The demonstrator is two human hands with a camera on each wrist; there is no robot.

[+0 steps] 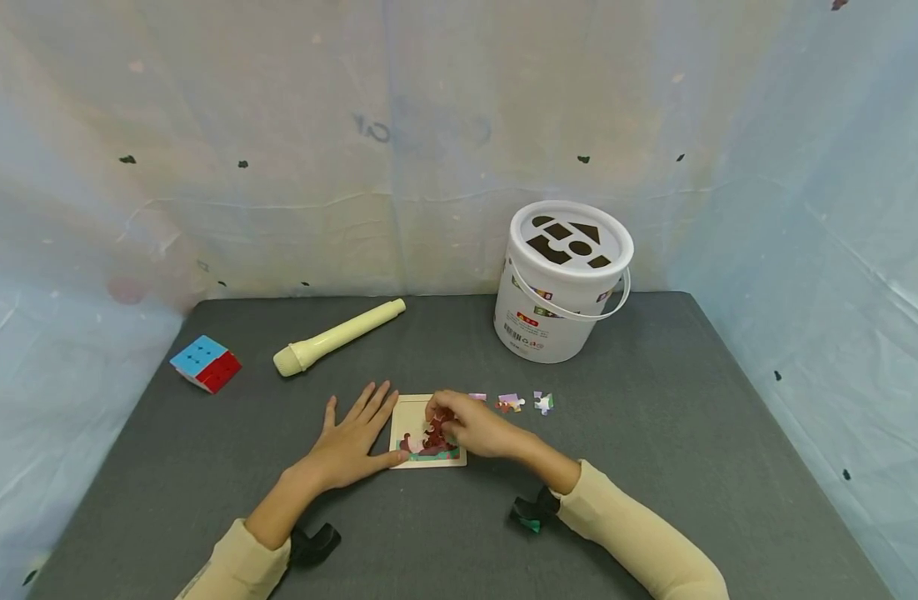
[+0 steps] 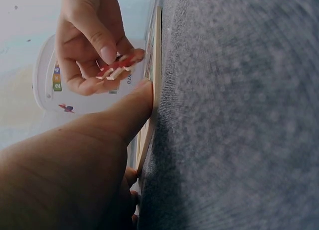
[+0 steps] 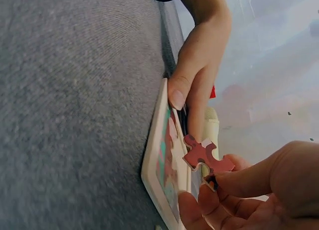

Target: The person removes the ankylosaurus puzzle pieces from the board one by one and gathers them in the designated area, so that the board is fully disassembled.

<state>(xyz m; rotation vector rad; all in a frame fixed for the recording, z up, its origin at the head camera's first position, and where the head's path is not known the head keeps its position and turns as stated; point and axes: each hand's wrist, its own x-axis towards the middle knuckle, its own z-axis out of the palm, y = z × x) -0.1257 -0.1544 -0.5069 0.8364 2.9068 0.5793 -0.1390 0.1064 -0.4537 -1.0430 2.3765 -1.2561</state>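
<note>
A small wooden puzzle board (image 1: 408, 410) lies on the dark table, its lower part filled with coloured pieces. My left hand (image 1: 350, 450) rests at the board's left side with fingers spread, the thumb on the frame's near left edge. Above the board my right hand (image 1: 477, 425) pinches a reddish-brown puzzle piece (image 3: 207, 158) between thumb and fingers. In the left wrist view that piece hangs tilted, apart from the board. Beyond the right hand lie loose puzzle pieces (image 1: 510, 403), one partly hidden behind it.
A white lidded bucket (image 1: 552, 292) with shape cutouts stands at the back right. Toward the back left lie a pale yellow microphone-shaped toy (image 1: 339, 337) and a blue-and-red puzzle cube (image 1: 206, 364). Plastic sheeting (image 1: 301, 150) hangs behind the table (image 1: 654, 400).
</note>
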